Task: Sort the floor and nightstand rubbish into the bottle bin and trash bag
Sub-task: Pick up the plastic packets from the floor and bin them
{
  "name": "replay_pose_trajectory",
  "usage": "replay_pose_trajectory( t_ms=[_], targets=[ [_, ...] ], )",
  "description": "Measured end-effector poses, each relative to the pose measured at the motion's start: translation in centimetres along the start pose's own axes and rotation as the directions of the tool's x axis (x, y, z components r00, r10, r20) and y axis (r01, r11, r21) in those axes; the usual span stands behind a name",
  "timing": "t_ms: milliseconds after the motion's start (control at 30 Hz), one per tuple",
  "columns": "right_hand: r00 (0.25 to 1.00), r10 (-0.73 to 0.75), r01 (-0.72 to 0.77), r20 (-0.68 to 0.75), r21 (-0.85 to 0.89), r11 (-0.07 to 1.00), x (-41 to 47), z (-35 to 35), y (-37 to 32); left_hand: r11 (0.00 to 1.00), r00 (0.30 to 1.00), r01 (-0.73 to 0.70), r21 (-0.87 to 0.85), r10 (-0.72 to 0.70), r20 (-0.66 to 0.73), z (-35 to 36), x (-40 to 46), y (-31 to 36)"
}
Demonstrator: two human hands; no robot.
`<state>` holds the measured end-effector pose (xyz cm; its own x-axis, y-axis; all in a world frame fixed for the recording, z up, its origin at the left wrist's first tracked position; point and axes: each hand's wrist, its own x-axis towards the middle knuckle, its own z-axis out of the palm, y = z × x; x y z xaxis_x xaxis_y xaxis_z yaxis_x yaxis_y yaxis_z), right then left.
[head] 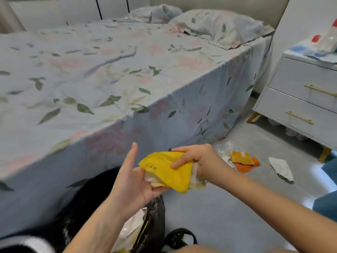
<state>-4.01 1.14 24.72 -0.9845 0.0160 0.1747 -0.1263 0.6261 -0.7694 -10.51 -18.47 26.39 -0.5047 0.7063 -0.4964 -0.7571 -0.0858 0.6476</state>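
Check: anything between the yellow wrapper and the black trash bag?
Nothing visible. The right hand grips the yellow wrapper, the left hand supports it from below, and the trash bag lies open just under them with wrappers already inside.

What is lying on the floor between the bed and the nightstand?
In the head view, wrappers: a clear plastic one, orange packets and a white wrapper, between the bed and the nightstand.

Yellow wrapper (169,170), floral pale-blue bedsheet (109,70)
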Motion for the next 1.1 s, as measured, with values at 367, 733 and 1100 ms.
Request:
replay_pose_trajectory(
  t_ms=[367, 733, 1100],
  targets=[
    [0.844, 0.3, -0.534, 0.445, 0.753, 0.384, 2.4, 1.3, -12.1, 0.904, 0.877, -0.363, 0.225, 0.413, -0.246, -5.5, -5.7, 2.4],
    [0.92, 0.324, -0.28, 0.219, -0.209, 0.937, 2.4, 6.2, -10.9, 0.383, 0.616, -0.257, 0.887, 0.772, -0.155, -10.1, -8.6, 1.4],
    [0.935, 0.282, -0.211, 0.214, -0.305, 0.929, 1.4, 6.1, -8.8, 0.057, 0.95, -0.03, 0.998, 0.313, 0.01, -11.5, -4.8, 0.2]
  ],
)
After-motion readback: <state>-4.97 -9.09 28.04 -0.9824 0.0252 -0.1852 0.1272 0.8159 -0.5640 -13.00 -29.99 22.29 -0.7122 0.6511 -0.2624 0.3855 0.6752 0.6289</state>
